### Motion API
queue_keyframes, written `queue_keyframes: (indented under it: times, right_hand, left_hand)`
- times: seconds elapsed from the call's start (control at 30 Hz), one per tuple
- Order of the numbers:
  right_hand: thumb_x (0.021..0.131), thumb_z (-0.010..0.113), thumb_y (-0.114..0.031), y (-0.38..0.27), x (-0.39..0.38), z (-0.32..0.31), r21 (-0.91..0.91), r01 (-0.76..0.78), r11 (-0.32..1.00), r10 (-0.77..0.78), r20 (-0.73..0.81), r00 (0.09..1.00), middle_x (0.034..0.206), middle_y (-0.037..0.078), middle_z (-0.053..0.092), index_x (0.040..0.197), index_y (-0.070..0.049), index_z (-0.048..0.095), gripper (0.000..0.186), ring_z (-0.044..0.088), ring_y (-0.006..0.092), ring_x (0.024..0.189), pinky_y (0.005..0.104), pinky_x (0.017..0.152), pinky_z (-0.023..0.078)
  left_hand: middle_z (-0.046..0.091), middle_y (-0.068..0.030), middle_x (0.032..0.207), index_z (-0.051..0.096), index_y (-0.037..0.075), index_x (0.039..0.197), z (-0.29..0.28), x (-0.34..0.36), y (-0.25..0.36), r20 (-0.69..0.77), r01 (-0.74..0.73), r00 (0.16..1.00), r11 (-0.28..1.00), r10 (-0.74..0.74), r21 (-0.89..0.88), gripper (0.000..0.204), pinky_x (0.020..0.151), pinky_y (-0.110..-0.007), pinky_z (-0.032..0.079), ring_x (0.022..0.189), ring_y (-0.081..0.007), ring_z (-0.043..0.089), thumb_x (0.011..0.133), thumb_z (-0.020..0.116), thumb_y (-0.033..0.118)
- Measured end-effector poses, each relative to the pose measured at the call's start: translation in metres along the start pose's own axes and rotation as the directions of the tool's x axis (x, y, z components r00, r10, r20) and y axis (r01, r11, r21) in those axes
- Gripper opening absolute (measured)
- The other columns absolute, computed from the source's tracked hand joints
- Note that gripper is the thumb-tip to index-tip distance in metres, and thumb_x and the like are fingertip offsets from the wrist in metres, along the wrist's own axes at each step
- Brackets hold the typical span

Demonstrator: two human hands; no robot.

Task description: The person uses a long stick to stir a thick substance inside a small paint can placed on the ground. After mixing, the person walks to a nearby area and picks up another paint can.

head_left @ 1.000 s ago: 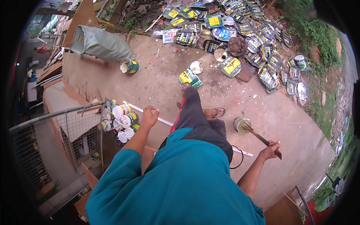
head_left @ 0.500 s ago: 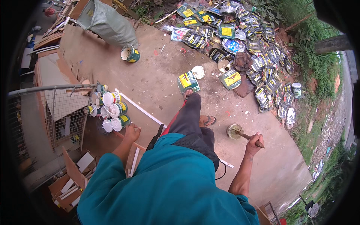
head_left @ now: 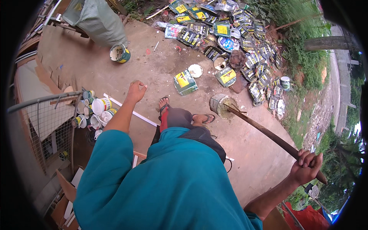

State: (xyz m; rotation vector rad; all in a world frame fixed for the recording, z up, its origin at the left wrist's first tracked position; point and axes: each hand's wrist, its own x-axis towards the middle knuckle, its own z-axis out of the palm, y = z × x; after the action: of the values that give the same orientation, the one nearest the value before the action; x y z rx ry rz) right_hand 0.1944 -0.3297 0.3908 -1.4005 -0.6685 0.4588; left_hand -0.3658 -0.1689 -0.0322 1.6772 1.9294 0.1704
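From the head view, the right hand (head_left: pixel 306 168) is clenched round the top end of a long wooden stick (head_left: pixel 268 134), which slants down and away so that its far end sits inside a small round can (head_left: pixel 220 104) standing on the concrete ground (head_left: pixel 153 73) just ahead of the sandalled feet (a grip that high probably gives leverage for stirring or pounding). The left hand (head_left: pixel 136 91) hangs free out to the side, fingers curled loosely and holding nothing, likely for balance. Below it, at the ground's left edge beside a wire fence (head_left: pixel 42 126), small tins and tubs (head_left: pixel 94 111) are clustered. A flattened green and yellow tin (head_left: pixel 185 82) lies beyond the feet, and a heap of crushed tins (head_left: pixel 237 34) lines the far edge by the grass.
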Motion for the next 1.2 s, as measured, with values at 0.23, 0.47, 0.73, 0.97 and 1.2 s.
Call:
queue_keyframes:
  times: [0.23,0.47,0.73,0.97,1.2]
  right_hand:
    - [0.103,0.040,-0.020,0.079,-0.033,0.140,0.178,0.053,0.983,-0.077,0.133,0.988,0.049,-0.001,0.028,0.069,-0.012,0.034,0.035,0.028,0.0120,0.039,0.0341,0.048,0.040]
    - [0.105,0.049,-0.019,0.320,-0.092,0.285,0.086,-0.196,0.977,0.160,0.313,0.936,0.056,0.001,0.045,0.074,-0.009,0.041,0.033,0.043,0.0122,0.049,0.0298,0.049,0.038]
    - [0.105,0.045,-0.022,0.302,-0.064,0.237,-0.005,-0.186,0.982,0.182,0.257,0.949,0.055,0.003,0.040,0.072,-0.007,0.040,0.037,0.043,0.0147,0.048,0.0310,0.052,0.043]
    - [0.105,0.047,-0.025,0.273,-0.025,0.116,0.000,-0.213,0.977,0.211,0.115,0.971,0.058,0.003,0.039,0.071,-0.008,0.039,0.039,0.042,0.0156,0.052,0.0332,0.058,0.043]
    - [0.105,0.048,-0.024,0.294,-0.044,0.035,-0.225,-0.263,0.938,0.238,-0.132,0.962,0.058,0.003,0.044,0.070,-0.007,0.042,0.039,0.045,0.0159,0.053,0.0323,0.056,0.041]
  left_hand:
    - [0.068,-0.0243,0.109,0.069,0.004,0.102,-0.078,-0.106,-0.199,0.027,0.378,0.924,0.923,-0.381,0.073,0.032,0.099,-0.047,0.048,0.110,-0.0421,0.063,0.089,0.073,0.033]
    - [0.072,-0.0210,0.089,0.069,-0.001,0.090,-0.149,-0.254,-0.241,-0.057,0.572,0.818,0.820,-0.572,-0.025,0.038,0.080,-0.042,0.053,0.089,-0.0321,0.071,0.089,0.070,0.036]
    - [0.063,-0.0063,0.074,0.066,0.003,0.088,-0.084,-0.323,-0.251,0.166,0.618,0.784,0.777,-0.598,-0.121,0.035,0.064,-0.034,0.050,0.070,-0.0153,0.061,0.094,0.069,0.037]
    - [0.060,-0.0032,0.075,0.064,0.001,0.089,-0.047,-0.289,-0.198,0.254,0.677,0.732,0.637,-0.632,-0.369,0.035,0.062,-0.032,0.047,0.064,-0.0111,0.053,0.098,0.066,0.035]
    - [0.063,-0.0049,0.076,0.065,0.002,0.091,-0.008,-0.257,-0.124,0.442,0.606,0.767,0.753,-0.466,-0.256,0.037,0.065,-0.033,0.050,0.069,-0.0145,0.059,0.097,0.067,0.038]
